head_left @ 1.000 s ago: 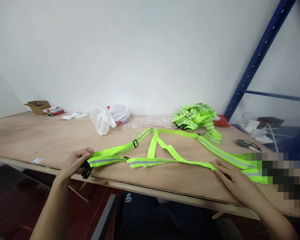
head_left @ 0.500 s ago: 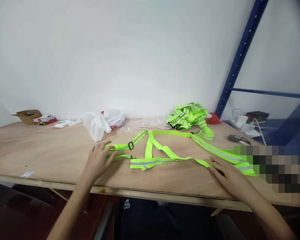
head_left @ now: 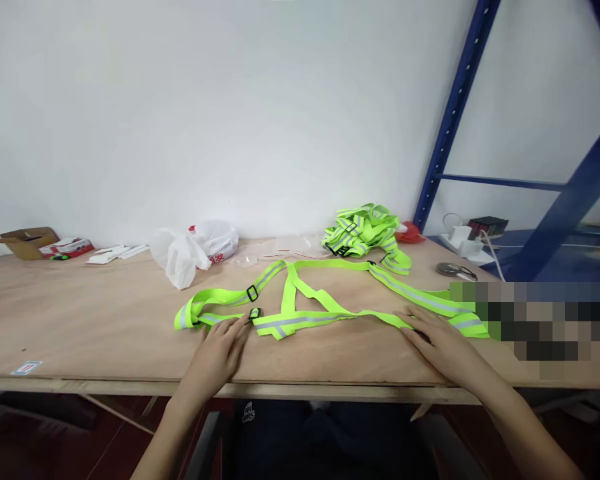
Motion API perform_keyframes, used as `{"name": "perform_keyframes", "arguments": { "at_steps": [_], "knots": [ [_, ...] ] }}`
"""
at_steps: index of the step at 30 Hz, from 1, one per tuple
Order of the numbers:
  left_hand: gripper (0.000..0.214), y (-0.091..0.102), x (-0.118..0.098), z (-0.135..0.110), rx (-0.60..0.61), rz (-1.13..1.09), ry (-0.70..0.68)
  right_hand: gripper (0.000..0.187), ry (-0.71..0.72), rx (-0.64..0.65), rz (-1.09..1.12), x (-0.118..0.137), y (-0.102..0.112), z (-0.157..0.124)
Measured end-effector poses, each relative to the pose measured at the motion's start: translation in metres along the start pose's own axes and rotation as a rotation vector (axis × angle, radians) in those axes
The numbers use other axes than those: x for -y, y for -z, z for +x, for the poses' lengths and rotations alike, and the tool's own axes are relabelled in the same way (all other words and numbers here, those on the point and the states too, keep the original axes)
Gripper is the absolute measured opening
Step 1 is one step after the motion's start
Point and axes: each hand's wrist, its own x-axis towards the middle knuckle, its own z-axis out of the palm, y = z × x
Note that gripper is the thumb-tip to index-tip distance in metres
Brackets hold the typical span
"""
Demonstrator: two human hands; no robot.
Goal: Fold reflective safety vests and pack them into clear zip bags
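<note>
Head view: yellow-green harness [head_left: 289,293] of flat webbing, grey reflective stripe along much of it, spread on the pale wooden worktop [head_left: 105,333] in front of the person. Shoulder-like loops run out to both sides from a centre where straps cross; the left-hand loop is folded over on itself. One black slider buckle [head_left: 252,293] sits on the upper left strap, a second black slider [head_left: 255,313] just nearer the person.

Left hand [head_left: 219,353]: palm down, fingers loosely bent and close together, tips at the near strap beside the second slider — cannot tell whether it grips the webbing. Right hand [head_left: 437,340]: low over the worktop, fingers stretched out, thumb apart from them, the near strap running in by thumb and fingertips. Touching it, by the look; a pinch cannot be made out.

Behind the harness, right of centre: a heaped bundle of similar straps [head_left: 363,230], with a red bag [head_left: 409,233] just beside it and clear plastic bags [head_left: 297,245] to its left. Farther left, a crumpled white bag [head_left: 180,257], white flat pieces [head_left: 115,253], a red-and-white box [head_left: 67,247] and an open cardboard box [head_left: 30,244]. Right side — dark round object [head_left: 449,269], white plugs [head_left: 460,237], blue metal frame [head_left: 453,113]; a patch there is pixelated.
</note>
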Motion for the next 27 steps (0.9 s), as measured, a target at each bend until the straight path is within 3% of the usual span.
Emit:
{"name": "perform_keyframes", "arguments": {
  "at_steps": [4, 9, 19, 27],
  "knots": [
    [0.042, -0.005, 0.008, 0.008, -0.059, 0.060, -0.013, 0.056, -0.023, 0.037, 0.004, 0.006, 0.008, 0.000],
    [0.032, -0.009, 0.015, 0.012, -0.152, -0.026, -0.019, 0.058, -0.037, 0.034, 0.011, 0.006, 0.007, 0.000],
    [0.036, 0.000, 0.025, 0.014, -0.108, -0.225, -0.117, 0.058, -0.031, 0.018, 0.027, 0.002, 0.001, 0.000],
    [0.034, 0.032, 0.036, 0.004, -0.072, -0.151, -0.069, 0.057, -0.038, 0.040, 0.024, 0.010, 0.009, -0.001]
  ]
}}
